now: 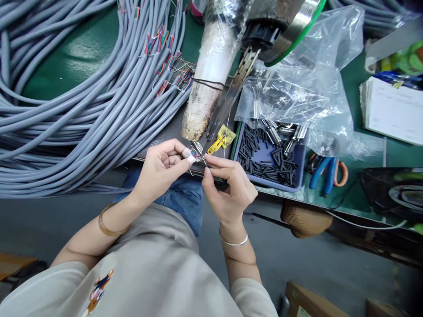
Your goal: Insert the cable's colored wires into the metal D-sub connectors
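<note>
My left hand [164, 168] pinches the coloured wires [194, 152] beside a small metal connector [198, 147], at the bench's front edge. Close on the right, my right hand [228, 182] has thumb and forefinger pressed together on a thin dark tool [204, 162] whose tip points at the connector. What kind of tool it is cannot be made out. A white extraction tube [206, 81] ends just above the connector. Just behind my right fingertips lies a yellow piece [217, 143].
Grey cables [109, 119] with stripped ends cover the left. A blue tray [299, 169] holds black sleeves and connectors, with a plastic bag [297, 92] behind. Blue-handled pliers [325, 174], a paper stack [393, 108] and a solder spool [297, 31] are further right.
</note>
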`<state>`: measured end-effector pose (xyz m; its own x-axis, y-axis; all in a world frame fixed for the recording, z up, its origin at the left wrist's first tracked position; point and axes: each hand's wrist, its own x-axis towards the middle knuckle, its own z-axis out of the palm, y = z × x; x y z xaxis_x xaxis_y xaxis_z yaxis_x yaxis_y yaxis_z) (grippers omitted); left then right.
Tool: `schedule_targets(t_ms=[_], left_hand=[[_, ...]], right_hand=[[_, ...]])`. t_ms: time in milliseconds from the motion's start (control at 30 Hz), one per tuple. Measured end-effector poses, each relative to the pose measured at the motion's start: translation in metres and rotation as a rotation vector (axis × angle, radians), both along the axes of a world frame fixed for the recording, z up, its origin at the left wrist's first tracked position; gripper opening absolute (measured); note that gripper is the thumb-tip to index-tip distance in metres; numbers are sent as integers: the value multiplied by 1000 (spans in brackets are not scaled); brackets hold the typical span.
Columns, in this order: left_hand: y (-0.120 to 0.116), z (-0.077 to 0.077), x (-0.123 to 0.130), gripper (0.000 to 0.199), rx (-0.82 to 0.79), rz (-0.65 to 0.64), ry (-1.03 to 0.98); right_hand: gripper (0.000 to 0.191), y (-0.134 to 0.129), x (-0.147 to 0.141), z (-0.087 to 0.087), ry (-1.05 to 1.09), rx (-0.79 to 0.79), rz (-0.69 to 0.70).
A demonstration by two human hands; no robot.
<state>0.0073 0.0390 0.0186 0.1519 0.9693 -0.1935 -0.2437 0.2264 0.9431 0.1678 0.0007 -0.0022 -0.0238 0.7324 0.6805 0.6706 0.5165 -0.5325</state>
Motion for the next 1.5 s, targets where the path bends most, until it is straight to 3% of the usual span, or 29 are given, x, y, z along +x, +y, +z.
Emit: schedule_targets(t_ms=[267,500,633,800,900,1167,1500], left_hand=[[2,3,-1,23,47,0,-39],[-2,-3,-9,28,-109,-148,-32],[-5,0,-7,30,-117,-193,-37],[-8,-1,-9,28,-84,-104,0],[-9,-4,-11,25,-67,-98,15],[-9,-9,-4,19,86,14,99],[-10,-1,4,20,183,92,201]], right_hand=[[22,0,-3,4,-30,73,-27],[14,-5,6,3,167,-163,71],[15,-9,6,6,104,-138,124],[16,-13,10,-5,195,-5,33],[17,-12,9,-9,110,6,-10],[18,-7,-4,-9,35,17,-20],[15,-2,-6,-8,-34,91,-86]])
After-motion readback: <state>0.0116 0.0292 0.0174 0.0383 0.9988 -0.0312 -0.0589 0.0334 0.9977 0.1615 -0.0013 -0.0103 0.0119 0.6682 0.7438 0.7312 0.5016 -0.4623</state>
